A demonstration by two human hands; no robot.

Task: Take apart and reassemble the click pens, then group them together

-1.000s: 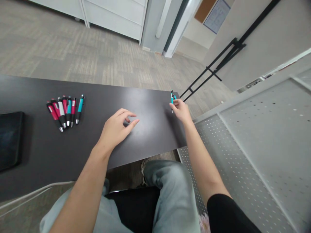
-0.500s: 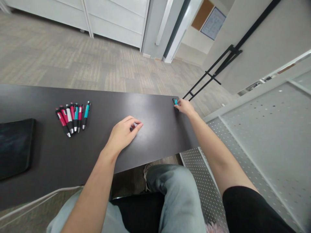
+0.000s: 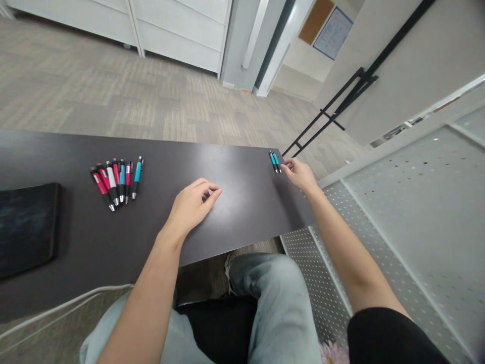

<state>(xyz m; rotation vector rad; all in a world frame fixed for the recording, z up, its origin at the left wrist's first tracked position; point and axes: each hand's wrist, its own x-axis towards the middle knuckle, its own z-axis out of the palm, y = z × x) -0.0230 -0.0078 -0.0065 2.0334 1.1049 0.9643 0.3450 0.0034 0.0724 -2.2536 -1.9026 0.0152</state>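
Two teal-and-black pens lie side by side at the far right corner of the dark table. My right hand is just to the right of them, its fingers loosely apart and holding nothing. Resting on the middle of the table, my left hand is empty, with fingers curved and the thumb a little apart. Further left lies a fanned group of several pens: red ones such as the outermost red pen, a white pen, a teal pen and another teal pen at its right side.
A flat black device or case sits at the table's left. A white cable runs along the front edge. Perforated grey panels stand close on the right, and a black metal frame rises beyond the far right corner.
My right hand has let go of a teal pen and moved slightly right, leaving the two teal pens side by side. My left hand has stayed in place.
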